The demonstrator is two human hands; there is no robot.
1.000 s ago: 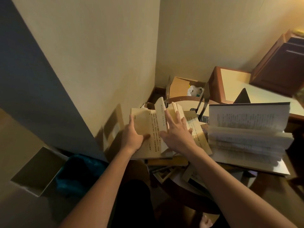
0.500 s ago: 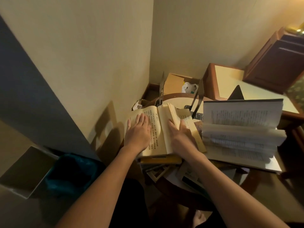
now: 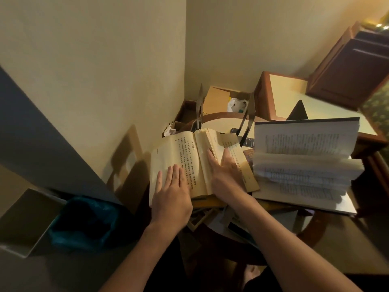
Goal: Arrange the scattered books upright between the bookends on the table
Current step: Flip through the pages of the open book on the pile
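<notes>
A yellowed open book lies flat on a pile of books at the left of the round table. My left hand rests flat on its left page, fingers straight. My right hand presses on the right-hand pages beside the spine, fingers extended. A larger white open book lies fanned to the right. Two metal bookends stand at the table's far side with a bare gap between them.
More books and papers lie under the open ones. A cardboard box with a white bag sits in the wall corner. A teal-lined bin stands on the floor at left. Wooden furniture stands at right.
The yellowed book went from being lifted and leafed through to lying flat. Both hands now press on its pages, and my left hand has slid down toward the near edge.
</notes>
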